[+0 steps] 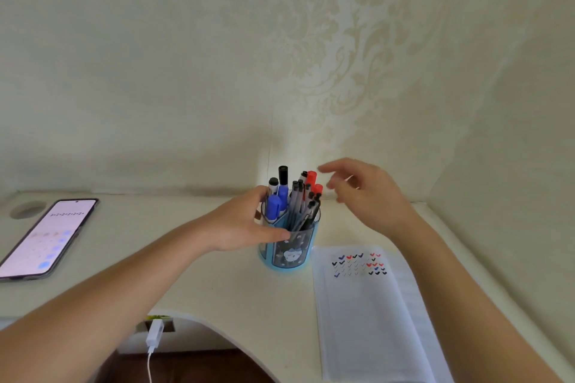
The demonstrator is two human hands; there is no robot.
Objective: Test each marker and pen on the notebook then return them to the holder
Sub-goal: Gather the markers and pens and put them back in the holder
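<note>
- Steadying the round blue plastic holder (292, 253) is your left hand (242, 227). Its thumb lies across the front wall and its fingers curl round the far side, gripping the holder where it stands on the pale surface (217, 283), just left of the open white notebook (367, 305).
- Your right hand (361, 193) hovers just beside the red-capped markers (312, 179). Its fingers look loosely spread and hold nothing, though blur softens them.
- Every tool in view stands in the holder: a fat blue-capped marker (273, 205) and a black-capped marker (282, 172) on the left, thin grey pens (300, 205) in the middle.
- The notebook page carries rows of small tick marks (357, 264) in black, blue and red, so I judge most of the testing done. Whether every pen has had its turn cannot be told.
- The step in hand looks like a reach for a tool at the holder, or letting one go into it; I cannot tell which.
- If you pick next, pinch one cap only and lift straight up so its neighbours do not ride out, with your left hand bracing the holder against tipping.
- A lit smartphone (46, 236) lies well apart at the left.
</note>
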